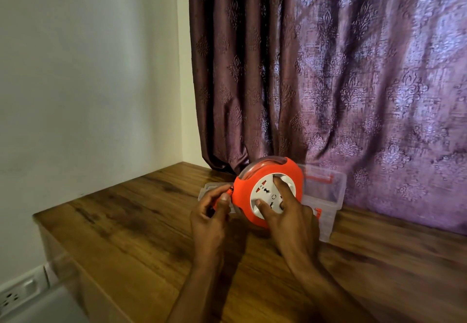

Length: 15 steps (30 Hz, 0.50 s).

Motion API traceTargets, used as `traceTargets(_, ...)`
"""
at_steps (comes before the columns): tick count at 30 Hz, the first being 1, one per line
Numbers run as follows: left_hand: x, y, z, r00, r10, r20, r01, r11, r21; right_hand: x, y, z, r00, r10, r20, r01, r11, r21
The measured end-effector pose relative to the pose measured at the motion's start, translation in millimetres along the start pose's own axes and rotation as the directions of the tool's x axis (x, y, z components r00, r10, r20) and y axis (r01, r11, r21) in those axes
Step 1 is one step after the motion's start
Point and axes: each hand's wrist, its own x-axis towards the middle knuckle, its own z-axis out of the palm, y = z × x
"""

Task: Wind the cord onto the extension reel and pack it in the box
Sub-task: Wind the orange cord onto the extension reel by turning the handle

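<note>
The round orange extension reel (242, 191) is held upright above the wooden table (141, 226), its white socket face (267, 191) turned toward me. My right hand (288, 219) grips that white face with thumb and fingers spread on it. My left hand (209, 216) pinches the orange plug end of the cord (228, 192) at the reel's left edge. Wound cord shows under the clear rim at the top (255, 167). The clear plastic box (326, 193) with orange latches stands open right behind the reel, partly hidden by it.
A clear lid (209, 187) lies flat on the table left of the reel. A patterned purple curtain (328, 70) hangs directly behind the box. The white wall (88, 70) closes the left side, with a wall socket (15, 295) at bottom left below the table's edge.
</note>
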Motion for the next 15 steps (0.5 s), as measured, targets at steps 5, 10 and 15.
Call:
traceTargets(5,3.0,-1.5,-1.7,0.998,0.054,-0.020,-0.050,0.987,0.152,-0.5,-2.7,-4.4,0.997,-0.073,-0.016,0.071,0.995,-0.072)
traceTargets(10,4.3,-0.4,-1.6,0.990,0.137,0.016,-0.137,0.958,0.251,-1.9,-4.6,-5.8,0.984,-0.179,-0.025,0.172,0.972,-0.161)
traceTargets(15,5.4,-3.2,-4.1,0.986,0.164,0.024,-0.163,0.939,0.302,-0.7,-2.4,-5.5,0.979,-0.204,-0.004,0.199,0.958,-0.207)
